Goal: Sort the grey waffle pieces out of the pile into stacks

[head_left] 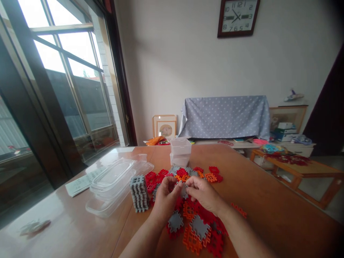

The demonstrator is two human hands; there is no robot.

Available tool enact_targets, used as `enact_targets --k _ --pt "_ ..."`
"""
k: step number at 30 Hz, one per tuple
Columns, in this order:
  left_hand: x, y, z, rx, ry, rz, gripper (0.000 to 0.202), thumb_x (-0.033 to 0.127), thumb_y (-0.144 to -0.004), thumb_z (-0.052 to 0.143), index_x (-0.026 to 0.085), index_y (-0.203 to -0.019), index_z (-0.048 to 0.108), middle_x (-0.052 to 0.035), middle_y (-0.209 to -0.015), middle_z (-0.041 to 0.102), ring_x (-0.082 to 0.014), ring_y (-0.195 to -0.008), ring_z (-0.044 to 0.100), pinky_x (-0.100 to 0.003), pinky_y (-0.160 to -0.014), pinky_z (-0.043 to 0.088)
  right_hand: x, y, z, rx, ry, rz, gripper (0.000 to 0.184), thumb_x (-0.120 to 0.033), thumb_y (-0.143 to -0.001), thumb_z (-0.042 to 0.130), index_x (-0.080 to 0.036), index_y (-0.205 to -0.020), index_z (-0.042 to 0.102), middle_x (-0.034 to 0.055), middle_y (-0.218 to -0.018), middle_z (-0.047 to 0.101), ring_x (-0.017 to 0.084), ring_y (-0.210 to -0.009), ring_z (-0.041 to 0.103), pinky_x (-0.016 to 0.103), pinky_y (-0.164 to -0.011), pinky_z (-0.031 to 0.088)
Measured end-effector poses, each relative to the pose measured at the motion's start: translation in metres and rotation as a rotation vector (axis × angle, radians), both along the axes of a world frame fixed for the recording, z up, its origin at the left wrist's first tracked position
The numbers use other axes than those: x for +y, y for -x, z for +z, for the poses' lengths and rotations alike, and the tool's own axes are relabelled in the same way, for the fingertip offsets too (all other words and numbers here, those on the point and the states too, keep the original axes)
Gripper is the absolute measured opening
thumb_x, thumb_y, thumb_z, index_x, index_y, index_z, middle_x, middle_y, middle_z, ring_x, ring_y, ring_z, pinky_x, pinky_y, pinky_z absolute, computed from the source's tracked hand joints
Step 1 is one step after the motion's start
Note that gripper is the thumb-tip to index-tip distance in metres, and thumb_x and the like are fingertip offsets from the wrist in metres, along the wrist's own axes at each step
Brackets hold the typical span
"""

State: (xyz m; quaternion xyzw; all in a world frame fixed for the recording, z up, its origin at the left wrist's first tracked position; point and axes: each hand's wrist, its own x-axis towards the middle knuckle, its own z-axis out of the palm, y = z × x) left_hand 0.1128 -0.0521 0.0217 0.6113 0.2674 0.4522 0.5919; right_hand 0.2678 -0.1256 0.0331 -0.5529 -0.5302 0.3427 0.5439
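My left hand (167, 196) and my right hand (202, 191) meet over a pile of plastic pieces. Between their fingertips is a grey interlocking tile (184, 191), partly covered by the fingers; both hands pinch it. Beneath and around them lie red interlocking tiles (215, 242), orange interlocking tiles (191, 240) and more grey interlocking tiles (200, 226), all with notched edges. Left of my left hand stands a tall stack of grey tiles (139, 194), set one on another.
Clear plastic lids (113, 175) lie on the wooden table (258, 215), left of the stack. Behind the pile stand clear plastic containers (181, 150). Farther left are a paper sheet (80, 184) and a small crumpled packet (34, 227).
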Motion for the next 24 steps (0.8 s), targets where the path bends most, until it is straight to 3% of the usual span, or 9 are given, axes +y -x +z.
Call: enact_targets --k 4,6,9,14,17,20,24 --pt "-0.003 0.002 0.005 0.091 0.067 -0.052 0.044 0.059 -0.081 0.073 0.017 -0.09 0.063 -0.0008 -0.076 0.062 -0.0145 -0.069 0.058 -0.024 -0.063 0.043 0.005 -0.002 -0.005 -0.165 -0.12 -0.108 0.015 -0.037 -0.085 0.068 -0.023 -0.081 0.066 -0.0024 -0.072 0.063 0.015 -0.066 0.054 0.027 -0.062 0.042" --pt "-0.005 0.003 0.006 0.062 0.13 -0.091 0.041 0.057 -0.082 0.073 0.017 -0.09 0.063 -0.0009 -0.076 0.063 -0.0138 -0.068 0.058 -0.024 -0.063 0.043 0.004 -0.003 -0.007 -0.199 -0.13 -0.095 0.014 -0.036 -0.086 0.068 -0.023 -0.08 0.066 -0.0026 -0.07 0.062 0.015 -0.065 0.054 0.028 -0.062 0.041" --pt "-0.006 0.004 0.007 -0.046 0.172 -0.092 0.034 0.038 -0.077 0.079 0.019 -0.099 0.062 -0.0028 -0.09 0.066 -0.0142 -0.078 0.062 -0.025 -0.072 0.048 0.002 -0.006 -0.007 -0.147 -0.092 -0.014 0.007 -0.03 -0.083 0.069 -0.024 -0.086 0.069 -0.0015 -0.077 0.067 0.017 -0.072 0.06 0.029 -0.067 0.045" --pt "-0.004 0.003 0.006 -0.139 0.184 -0.12 0.045 0.011 -0.066 0.072 0.02 -0.107 0.056 -0.0027 -0.103 0.066 -0.0143 -0.085 0.063 -0.024 -0.075 0.049 -0.005 -0.012 0.001 0.063 0.006 0.017 0.032 -0.034 -0.083 0.068 -0.025 -0.114 0.068 0.0021 -0.094 0.073 0.02 -0.087 0.066 0.034 -0.08 0.05" --pt "-0.004 0.002 0.005 -0.16 0.165 -0.146 0.048 0.006 -0.065 0.068 0.021 -0.108 0.054 -0.004 -0.111 0.065 -0.0139 -0.087 0.062 -0.023 -0.074 0.048 -0.006 -0.011 0.004 0.116 0.015 -0.022 0.038 -0.039 -0.081 0.071 -0.022 -0.115 0.068 0.0057 -0.107 0.073 0.023 -0.097 0.066 0.035 -0.082 0.051" --pt "-0.007 0.0 0.004 -0.161 0.133 -0.203 0.053 0.006 -0.065 0.068 0.021 -0.114 0.053 -0.0062 -0.117 0.063 -0.0145 -0.088 0.062 -0.024 -0.074 0.049 -0.006 -0.007 0.006 0.177 0.018 -0.007 0.04 -0.037 -0.079 0.072 -0.02 -0.115 0.067 0.0042 -0.098 0.072 0.02 -0.09 0.065 0.034 -0.083 0.05" --pt "-0.008 -0.001 0.0 -0.105 0.049 -0.191 0.054 0.01 -0.071 0.068 0.022 -0.121 0.052 -0.0096 -0.125 0.059 -0.0164 -0.093 0.063 -0.028 -0.077 0.051 -0.008 -0.014 0.015 0.186 0.015 -0.067 0.042 -0.038 -0.078 0.072 -0.02 -0.116 0.067 0.0011 -0.088 0.069 0.016 -0.076 0.061 0.029 -0.069 0.046"
